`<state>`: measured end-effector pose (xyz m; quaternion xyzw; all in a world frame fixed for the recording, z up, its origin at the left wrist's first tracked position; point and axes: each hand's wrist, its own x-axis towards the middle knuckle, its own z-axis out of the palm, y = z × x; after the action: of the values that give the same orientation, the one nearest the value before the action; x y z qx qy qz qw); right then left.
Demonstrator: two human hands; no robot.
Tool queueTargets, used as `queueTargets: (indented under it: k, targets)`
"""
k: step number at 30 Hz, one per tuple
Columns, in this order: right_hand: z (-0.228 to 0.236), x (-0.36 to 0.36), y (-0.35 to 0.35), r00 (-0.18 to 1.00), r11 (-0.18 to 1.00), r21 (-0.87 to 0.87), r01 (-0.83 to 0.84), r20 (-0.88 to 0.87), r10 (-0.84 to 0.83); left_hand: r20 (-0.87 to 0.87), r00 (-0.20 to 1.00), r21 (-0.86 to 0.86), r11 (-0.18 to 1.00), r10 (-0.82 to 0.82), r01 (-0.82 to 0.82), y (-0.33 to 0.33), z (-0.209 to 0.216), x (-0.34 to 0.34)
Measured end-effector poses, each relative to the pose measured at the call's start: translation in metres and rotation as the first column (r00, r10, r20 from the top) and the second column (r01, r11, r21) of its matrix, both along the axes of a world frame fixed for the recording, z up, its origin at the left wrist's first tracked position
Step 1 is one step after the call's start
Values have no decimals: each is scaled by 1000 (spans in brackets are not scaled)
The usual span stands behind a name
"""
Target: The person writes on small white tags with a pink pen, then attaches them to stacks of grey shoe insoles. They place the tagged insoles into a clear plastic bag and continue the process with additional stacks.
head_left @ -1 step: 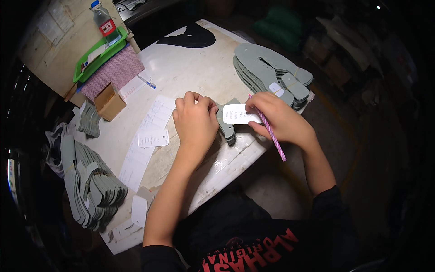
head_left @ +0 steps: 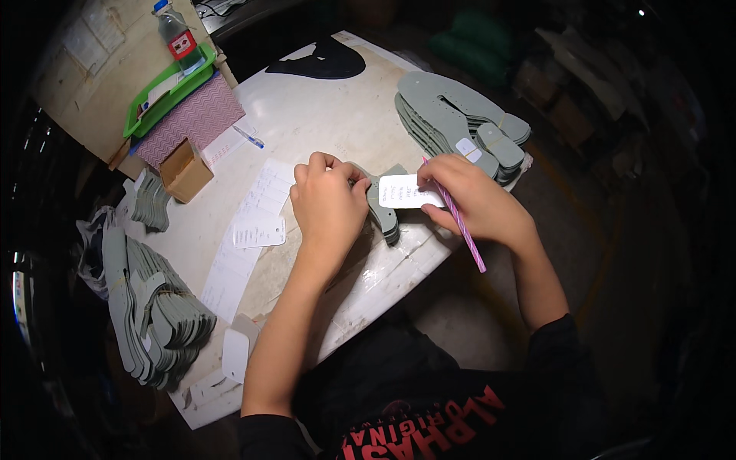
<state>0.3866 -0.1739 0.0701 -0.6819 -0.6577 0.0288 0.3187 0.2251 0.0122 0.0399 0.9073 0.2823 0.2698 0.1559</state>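
Observation:
A small stack of grey cut pieces (head_left: 387, 218) lies near the table's front edge. My left hand (head_left: 328, 203) is closed at its left end, fingers curled and pinching; the fingertips are partly hidden. My right hand (head_left: 477, 201) pinches a white card tag (head_left: 399, 192) with handwriting on it, holding it over the stack. The same hand also holds a pink-and-white striped pen (head_left: 464, 230), slanting down toward me between the thumb and fingers.
Banded bundles of grey cut pieces lie at the right (head_left: 437, 115) and left (head_left: 165, 314). Paper sheets (head_left: 230, 284) and a white tag (head_left: 259, 233) sit left of my arm. Farther back are a cardboard box (head_left: 186, 175), a green tray (head_left: 172, 92), a bottle (head_left: 176, 38) and a black piece (head_left: 330, 61).

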Motion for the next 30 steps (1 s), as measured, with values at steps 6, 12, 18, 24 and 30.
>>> queueTargets:
  k: [6,12,18,24,30]
  targets:
    - [8,0,-5,999,998,43,52,-17,-51,-96,989,-123,985,109,-121,-3,26,8]
    - [7,3,-6,997,993,91,77,-17,-75,-253,961,-177,972,109,-156,-1,36,21]
    - [1,7,-4,997,987,142,74,-16,-73,-283,942,-116,969,178,-217,-12,34,23]
    - [-6,11,-1,995,987,137,88,-51,-82,-177,965,-16,979,196,-202,-20,16,22]
    - [-7,10,5,996,996,72,-42,-76,48,-47,993,-217,969,108,-115,-7,3,19]
